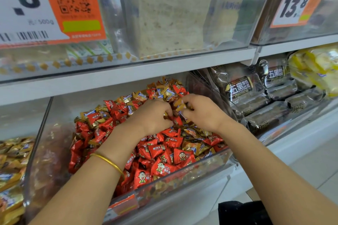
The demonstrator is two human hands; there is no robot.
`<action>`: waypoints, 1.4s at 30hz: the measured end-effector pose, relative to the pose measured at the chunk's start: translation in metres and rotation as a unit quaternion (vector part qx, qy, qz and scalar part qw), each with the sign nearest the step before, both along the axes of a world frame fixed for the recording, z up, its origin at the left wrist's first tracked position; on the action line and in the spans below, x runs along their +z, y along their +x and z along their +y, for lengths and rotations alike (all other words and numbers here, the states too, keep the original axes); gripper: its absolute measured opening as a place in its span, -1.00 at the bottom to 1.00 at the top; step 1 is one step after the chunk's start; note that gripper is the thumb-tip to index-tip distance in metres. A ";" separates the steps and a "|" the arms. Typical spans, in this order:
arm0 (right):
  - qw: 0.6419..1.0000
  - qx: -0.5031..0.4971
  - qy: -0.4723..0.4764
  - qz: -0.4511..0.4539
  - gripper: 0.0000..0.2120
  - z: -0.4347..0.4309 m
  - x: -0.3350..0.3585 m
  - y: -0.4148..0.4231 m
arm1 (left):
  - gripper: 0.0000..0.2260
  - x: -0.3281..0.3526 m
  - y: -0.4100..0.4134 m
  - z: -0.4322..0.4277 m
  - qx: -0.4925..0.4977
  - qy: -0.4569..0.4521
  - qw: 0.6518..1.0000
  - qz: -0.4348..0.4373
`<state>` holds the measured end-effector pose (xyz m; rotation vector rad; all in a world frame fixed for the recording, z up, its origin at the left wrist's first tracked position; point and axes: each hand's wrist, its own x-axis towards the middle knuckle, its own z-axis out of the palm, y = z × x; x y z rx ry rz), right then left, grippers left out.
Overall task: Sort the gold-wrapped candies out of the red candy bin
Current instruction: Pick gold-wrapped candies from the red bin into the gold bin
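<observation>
A clear plastic bin (184, 175) on the lower shelf holds a heap of red-wrapped candies (161, 151) mixed with gold-wrapped candies (164, 91), the gold ones piled mostly at the back. My left hand (151, 117) is deep in the heap at the middle, fingers curled around gold-wrapped candies. My right hand (201, 111) is close beside it, pinching a gold-wrapped candy (180, 106) between thumb and fingers. A gold bangle (108, 162) circles my left wrist.
The bin to the left (12, 166) is full of gold-wrapped candies. Dark packaged cakes (256, 100) and yellow packs (314, 67) fill the bins to the right. A white shelf edge (128, 73) hangs low above the bin, with price cards above it.
</observation>
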<state>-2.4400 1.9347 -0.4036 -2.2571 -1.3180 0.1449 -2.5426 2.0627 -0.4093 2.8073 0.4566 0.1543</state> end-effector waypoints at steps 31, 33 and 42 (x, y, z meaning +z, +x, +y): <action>0.988 -0.051 0.062 0.129 -0.95 -0.032 0.011 -0.011 | -0.95 0.013 0.000 -0.019 0.055 -0.465 0.869 -0.163; 0.973 -0.070 0.150 0.158 -0.89 -0.042 0.019 -0.013 | -0.91 0.012 0.003 -0.022 0.013 -0.427 0.892 -0.149; 0.944 -0.126 0.241 0.189 -0.81 -0.065 0.030 -0.011 | -0.58 -0.010 0.026 -0.039 -0.141 -0.102 0.985 0.001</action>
